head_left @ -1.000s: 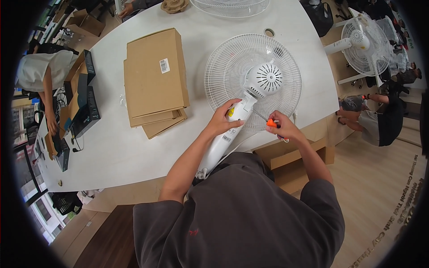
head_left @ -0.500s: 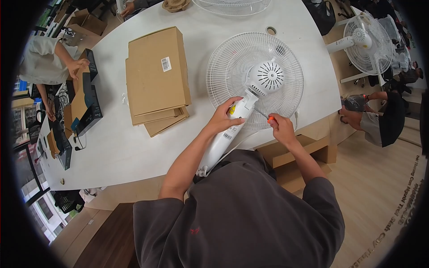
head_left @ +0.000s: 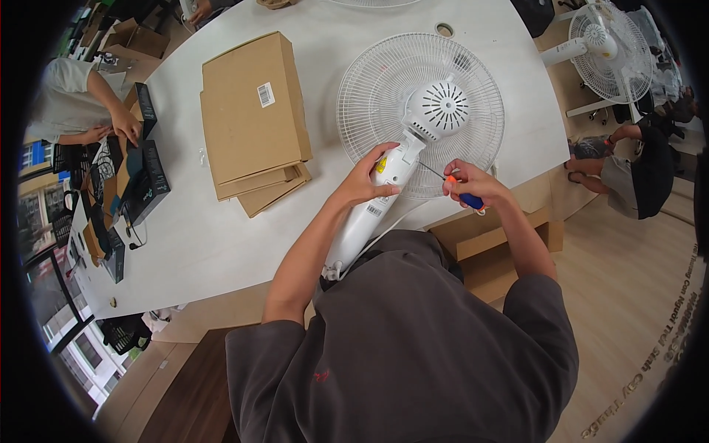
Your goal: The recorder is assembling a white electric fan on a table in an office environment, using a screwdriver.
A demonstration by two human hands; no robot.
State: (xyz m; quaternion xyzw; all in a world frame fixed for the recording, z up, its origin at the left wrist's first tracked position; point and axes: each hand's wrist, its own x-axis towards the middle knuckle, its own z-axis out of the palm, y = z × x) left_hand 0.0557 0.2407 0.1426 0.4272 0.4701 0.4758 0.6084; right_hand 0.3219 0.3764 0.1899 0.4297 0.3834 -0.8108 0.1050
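Left hand (head_left: 367, 182) clamped on fan stem (head_left: 373, 207) — right hand (head_left: 473, 184) gripping screwdriver (head_left: 459, 190)

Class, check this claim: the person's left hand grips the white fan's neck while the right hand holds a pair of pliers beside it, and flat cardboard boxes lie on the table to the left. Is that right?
Not quite. The head view shows the right hand holding a screwdriver with an orange and blue handle, not pliers. The rest stands: the left hand grips the white fan's neck, and flat cardboard boxes lie on the table to the left.

White round table (head_left: 221, 244) carries flat cardboard boxes (head_left: 255, 122) and a white fan (head_left: 421, 111).
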